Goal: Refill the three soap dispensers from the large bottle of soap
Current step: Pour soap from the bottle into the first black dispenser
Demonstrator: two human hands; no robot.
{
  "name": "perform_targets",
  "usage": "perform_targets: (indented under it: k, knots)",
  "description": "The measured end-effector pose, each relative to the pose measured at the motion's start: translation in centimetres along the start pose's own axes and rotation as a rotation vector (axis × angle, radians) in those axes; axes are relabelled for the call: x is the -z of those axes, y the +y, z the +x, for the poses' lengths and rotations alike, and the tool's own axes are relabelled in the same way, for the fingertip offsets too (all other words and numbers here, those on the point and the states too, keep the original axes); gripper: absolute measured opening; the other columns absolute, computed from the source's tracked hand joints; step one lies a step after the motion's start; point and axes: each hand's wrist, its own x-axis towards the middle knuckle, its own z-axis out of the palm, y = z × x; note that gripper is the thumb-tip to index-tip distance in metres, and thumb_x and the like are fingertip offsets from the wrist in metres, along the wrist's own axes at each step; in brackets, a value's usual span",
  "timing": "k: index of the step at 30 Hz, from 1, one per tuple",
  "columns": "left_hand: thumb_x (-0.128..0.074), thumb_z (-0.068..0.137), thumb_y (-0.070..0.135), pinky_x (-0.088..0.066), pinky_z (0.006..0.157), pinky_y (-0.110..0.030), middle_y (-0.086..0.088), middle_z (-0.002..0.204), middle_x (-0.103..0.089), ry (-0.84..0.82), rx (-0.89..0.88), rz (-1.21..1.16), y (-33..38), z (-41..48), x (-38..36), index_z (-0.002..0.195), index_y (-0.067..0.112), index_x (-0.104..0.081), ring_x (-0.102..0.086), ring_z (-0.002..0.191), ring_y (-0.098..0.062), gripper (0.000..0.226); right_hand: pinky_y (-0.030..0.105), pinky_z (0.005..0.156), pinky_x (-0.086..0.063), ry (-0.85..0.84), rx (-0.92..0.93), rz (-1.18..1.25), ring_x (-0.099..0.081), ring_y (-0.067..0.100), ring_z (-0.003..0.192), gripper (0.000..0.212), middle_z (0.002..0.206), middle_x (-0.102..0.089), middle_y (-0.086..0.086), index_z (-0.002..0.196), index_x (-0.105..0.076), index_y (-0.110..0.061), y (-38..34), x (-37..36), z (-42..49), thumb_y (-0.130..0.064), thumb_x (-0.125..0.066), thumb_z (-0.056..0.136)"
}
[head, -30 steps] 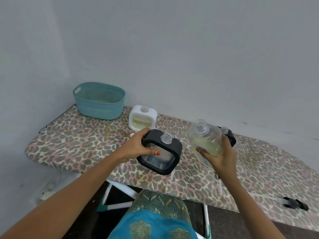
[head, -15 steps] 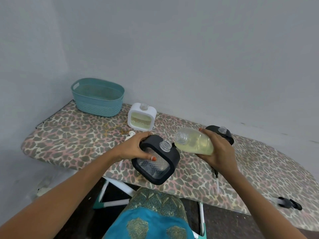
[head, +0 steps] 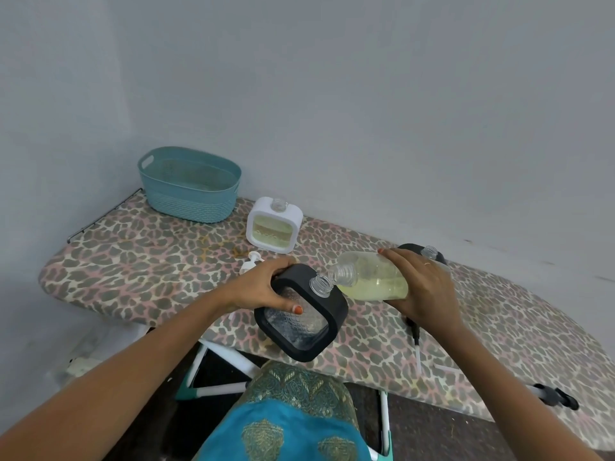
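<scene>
Over the ironing board (head: 149, 261), right hand's (head: 422, 287) curled fingers tip the bottle (head: 372, 277) lower, mouth at left hand's (head: 263, 287) gripped dispenser (head: 332, 311).

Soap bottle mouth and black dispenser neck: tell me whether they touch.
Cannot tell. Head view: the soap bottle mouth overlaps the black dispenser neck; neither gap nor contact shows plainly.

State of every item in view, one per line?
Black dispenser: uncapped, tilted, held by left hand.
Soap bottle: uncapped, tipped sideways, mouth at black dispenser's neck, gripped by right hand.
White dispenser: upright, uncapped, part full.
Rear black dispenser: uncapped, mostly hidden.
Pump: lying loose on board.
Basket: upright.
</scene>
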Motion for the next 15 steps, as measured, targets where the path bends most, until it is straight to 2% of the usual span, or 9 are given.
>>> perform_targets:
  k: [6, 10, 15]
  knots:
    - [-0.081, 0.067, 0.014, -0.044, 0.078, -0.006, 0.004, 0.102, -0.061, 0.008, 0.008, 0.001, -0.22, -0.02, -0.17, 0.106, 0.015, -0.054, -0.059, 0.089, 0.007, 0.048, 0.041, 0.071, -0.055, 0.014, 0.046, -0.039, -0.069, 0.031, 0.088, 0.064, 0.102, -0.070, 0.012, 0.108, -0.067, -0.004, -0.07, 0.03, 0.47, -0.041, -0.082, 0.059]
    - [-0.081, 0.066, 0.014, -0.043, 0.076, -0.005, 0.010, 0.101, -0.061, 0.013, -0.003, -0.007, -0.12, -0.22, -0.15, 0.101, 0.026, -0.054, -0.059, 0.091, 0.009, 0.046, 0.040, 0.071, -0.055, 0.026, 0.067, -0.059, -0.069, 0.031, 0.086, 0.063, 0.101, -0.070, 0.013, 0.107, -0.067, -0.004, -0.07, 0.05, 0.68, -0.038, -0.085, 0.057]
    - [-0.081, 0.062, 0.026, -0.044, 0.080, -0.007, 0.010, 0.103, -0.062, 0.027, -0.013, 0.004, -0.01, -0.43, -0.13, 0.103, 0.029, -0.053, -0.059, 0.093, 0.005, 0.049, 0.041, 0.073, -0.055, 0.025, 0.095, -0.078, -0.069, 0.031, 0.088, 0.061, 0.102, -0.070, 0.012, 0.107, -0.067, -0.004, 0.02, 0.31, 0.98, -0.035, -0.085, 0.059]
